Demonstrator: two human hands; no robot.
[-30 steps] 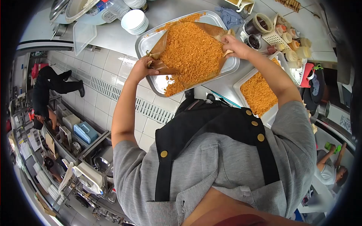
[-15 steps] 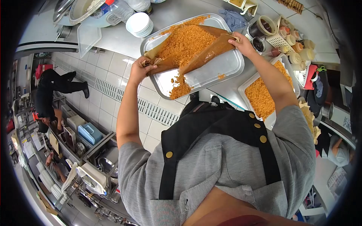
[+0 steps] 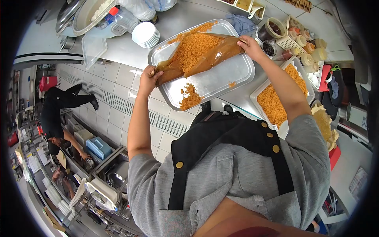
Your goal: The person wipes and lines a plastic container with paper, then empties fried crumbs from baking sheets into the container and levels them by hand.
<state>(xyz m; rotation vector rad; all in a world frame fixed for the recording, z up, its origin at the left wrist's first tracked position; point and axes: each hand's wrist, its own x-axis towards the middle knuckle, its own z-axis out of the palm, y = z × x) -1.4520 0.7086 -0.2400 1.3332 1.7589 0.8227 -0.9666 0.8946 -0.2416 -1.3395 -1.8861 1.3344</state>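
Observation:
A brown paper sheet (image 3: 215, 56) is folded up over orange crumbly food (image 3: 197, 45) on a metal tray (image 3: 221, 81). My left hand (image 3: 149, 79) pinches the sheet's left corner at the tray's left edge. At the tray's right side, my right hand (image 3: 250, 47) grips the sheet's other corner. A small loose heap of the food (image 3: 190, 98) lies on bare metal near the tray's front left corner. More crumbs line the back rim, and a few sit near the front right.
White bowls (image 3: 145, 34) are stacked behind the tray's left. A white container of orange food (image 3: 280, 96) stands at the right, with sauce bottles (image 3: 308, 47) beyond. A blue cloth (image 3: 241, 24) lies behind. Across the aisle, a person in black (image 3: 55, 114) bends over a counter.
Both hands have lifted the sheet's front edge and folded it backward over the food. The tray's front part has been uncovered, and the small heap now sits apart from the sheet.

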